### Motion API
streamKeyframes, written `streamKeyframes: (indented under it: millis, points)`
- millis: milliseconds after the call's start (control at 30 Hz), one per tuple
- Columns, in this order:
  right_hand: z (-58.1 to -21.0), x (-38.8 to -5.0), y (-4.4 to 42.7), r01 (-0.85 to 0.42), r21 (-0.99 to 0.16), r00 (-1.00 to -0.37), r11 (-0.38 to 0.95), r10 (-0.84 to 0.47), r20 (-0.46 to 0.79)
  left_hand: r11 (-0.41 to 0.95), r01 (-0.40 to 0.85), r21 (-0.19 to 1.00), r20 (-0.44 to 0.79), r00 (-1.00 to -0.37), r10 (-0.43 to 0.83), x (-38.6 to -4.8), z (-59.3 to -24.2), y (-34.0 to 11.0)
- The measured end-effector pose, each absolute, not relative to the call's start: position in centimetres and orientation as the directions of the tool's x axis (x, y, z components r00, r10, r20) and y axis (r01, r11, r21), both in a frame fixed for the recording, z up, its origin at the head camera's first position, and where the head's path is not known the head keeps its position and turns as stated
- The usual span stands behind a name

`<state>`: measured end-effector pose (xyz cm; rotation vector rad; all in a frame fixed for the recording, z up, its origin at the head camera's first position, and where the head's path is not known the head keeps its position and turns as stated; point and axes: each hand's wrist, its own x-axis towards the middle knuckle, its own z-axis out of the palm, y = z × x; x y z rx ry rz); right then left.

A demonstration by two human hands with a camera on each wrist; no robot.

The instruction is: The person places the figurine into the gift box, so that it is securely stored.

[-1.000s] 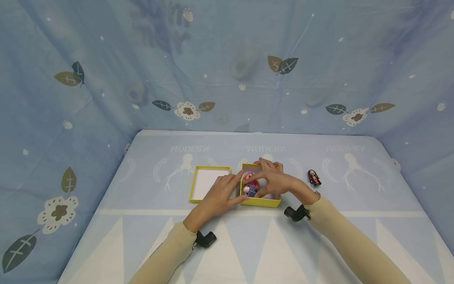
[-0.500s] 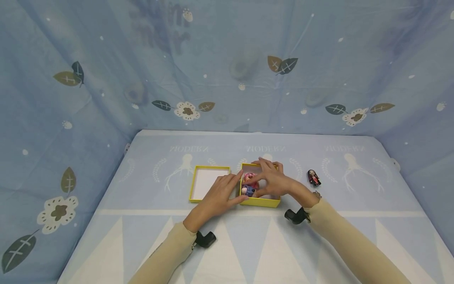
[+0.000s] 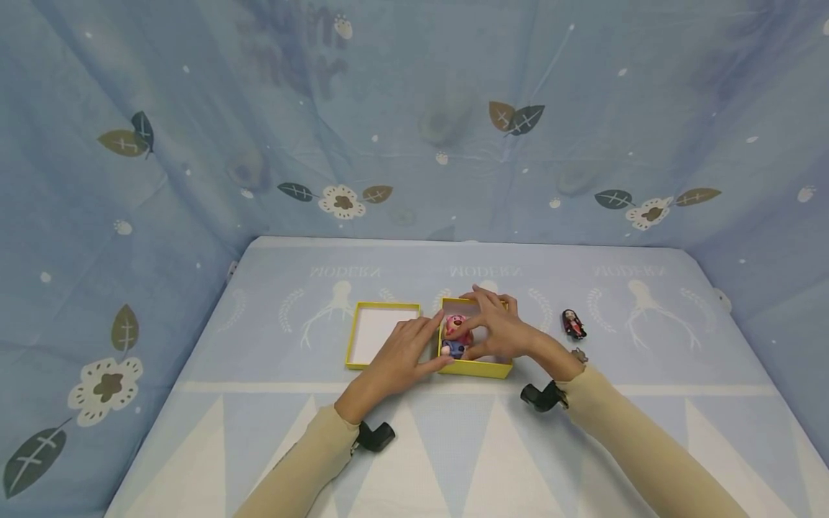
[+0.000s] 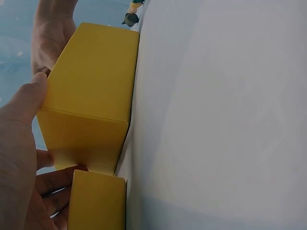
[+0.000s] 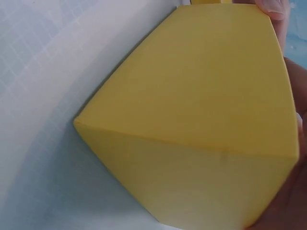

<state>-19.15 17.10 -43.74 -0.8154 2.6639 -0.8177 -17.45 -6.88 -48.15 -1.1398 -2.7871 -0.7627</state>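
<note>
The space is enclosed at the back and on both sides by hanging blue fabric [image 3: 414, 144], which is lightly creased and printed with white flowers [image 3: 106, 388], dark and brown leaves [image 3: 125, 327] and small pale paw-like marks [image 3: 343, 27]. A table [image 3: 291, 252] is set close to it, covered by a pale blue and white cloth [image 3: 648, 460] on which large triangles [image 3: 499, 467], a white stripe [image 3: 648, 391], branching figures [image 3: 342, 291] and faint upside-down lettering [image 3: 486, 272] are printed. The scene is lit softly and evenly, with faint shadows cast on the cloth.
</note>
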Motion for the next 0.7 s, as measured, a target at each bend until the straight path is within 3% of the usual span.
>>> streamKeyframes:
  millis: [267,700]
  points:
    - [-44.03,-19.09,17.21,-0.480,-0.564,-0.816,0.672,-0.578,0.005,0.618,0.659,0.428,0.204,-0.737,0.644,-17.48,-48.03,-6.82]
    - [-44.18,-19.24,17.65,-0.540,-0.548,-0.767,0.638,-0.641,0.009,0.613,0.659,0.435,0.205,-0.736,0.645,-17.30,-47.88,-6.78]
